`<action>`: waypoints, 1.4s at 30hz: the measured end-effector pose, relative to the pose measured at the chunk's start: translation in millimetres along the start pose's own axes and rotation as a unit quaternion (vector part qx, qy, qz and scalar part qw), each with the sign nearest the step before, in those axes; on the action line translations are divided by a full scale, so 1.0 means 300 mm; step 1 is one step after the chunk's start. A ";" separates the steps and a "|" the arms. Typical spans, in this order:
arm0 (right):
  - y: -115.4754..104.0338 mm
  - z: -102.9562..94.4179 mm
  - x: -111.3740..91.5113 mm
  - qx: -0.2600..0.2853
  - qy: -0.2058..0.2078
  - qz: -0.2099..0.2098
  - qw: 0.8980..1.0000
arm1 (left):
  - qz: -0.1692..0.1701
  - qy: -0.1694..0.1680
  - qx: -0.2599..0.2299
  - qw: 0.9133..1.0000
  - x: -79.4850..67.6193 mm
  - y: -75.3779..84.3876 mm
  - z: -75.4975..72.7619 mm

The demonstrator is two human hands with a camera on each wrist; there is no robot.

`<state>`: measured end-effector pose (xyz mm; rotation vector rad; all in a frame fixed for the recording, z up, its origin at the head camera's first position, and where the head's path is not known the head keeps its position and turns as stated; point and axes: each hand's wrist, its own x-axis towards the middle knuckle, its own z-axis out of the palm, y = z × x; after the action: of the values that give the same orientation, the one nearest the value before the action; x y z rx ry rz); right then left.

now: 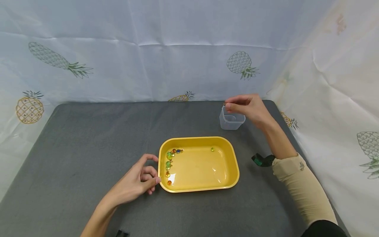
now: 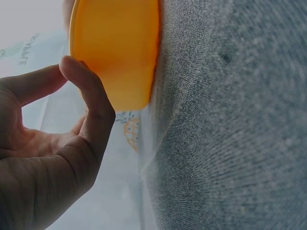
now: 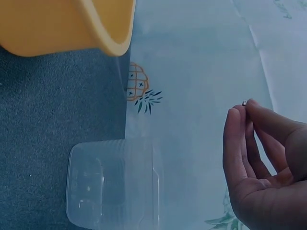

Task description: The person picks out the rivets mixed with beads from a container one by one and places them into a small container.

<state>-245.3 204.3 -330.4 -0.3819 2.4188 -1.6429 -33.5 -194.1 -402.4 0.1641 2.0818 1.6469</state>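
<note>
Glistening green, orange, blue beads in yellow tray.

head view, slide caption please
Left hand at a yellow tray of beads; right hand pinching something small near a clear tub.

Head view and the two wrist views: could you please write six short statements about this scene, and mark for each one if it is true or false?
1. The yellow tray holds small coloured beads. True.
2. Most of the beads lie at the tray's right end. False: most lie at its left end.
3. The right hand pinches a small shiny thing. True.
4. The clear container stands inside the tray. False: it stands apart from it, on the grey table.
5. The left hand touches the tray's left end. True.
6. The cloth behind the table is printed with bananas. False: it shows pineapples.
</note>
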 end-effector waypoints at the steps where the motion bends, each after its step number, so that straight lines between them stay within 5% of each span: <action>1: 0.005 -0.003 0.002 0.001 0.001 0.002 1.000 | 0.000 0.000 0.000 1.000 0.001 0.000 0.000; 30: 0.112 -0.031 0.061 -0.044 0.011 0.005 0.999 | 0.000 -0.001 0.002 1.000 -0.002 -0.004 0.001; 42: 0.140 -0.028 0.062 -0.121 0.010 -0.003 0.993 | -0.004 -0.003 0.001 1.000 0.001 -0.006 0.000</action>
<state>-270.0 220.5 -366.8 -0.4105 2.6417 -1.3637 -33.5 -194.5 -404.1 0.1616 2.0766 1.6390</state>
